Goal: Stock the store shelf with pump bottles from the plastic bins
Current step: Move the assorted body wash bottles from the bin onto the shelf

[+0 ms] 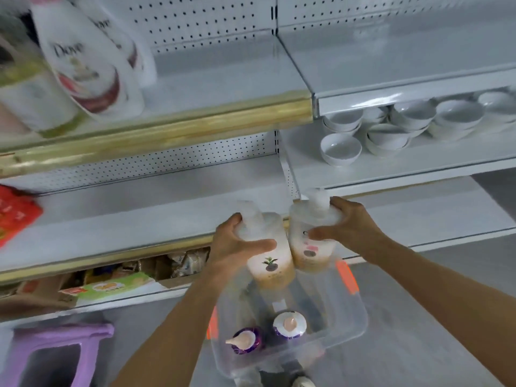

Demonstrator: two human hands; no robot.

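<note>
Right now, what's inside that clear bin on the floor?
Two purple pump bottles stand near the front of the bin, seen from above. The two held bottles and the hands cover its far end, so anything there is hidden.

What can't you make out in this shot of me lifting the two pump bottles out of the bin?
- Head view: label text on the bottle in the left hand and the bottle in the right hand: motion blur and fingers cover it.
- Bin floor under the held bottles: hidden by them in the clear plastic bin.
- Green bottle at top left: cut by the frame edge, blurred.
</note>
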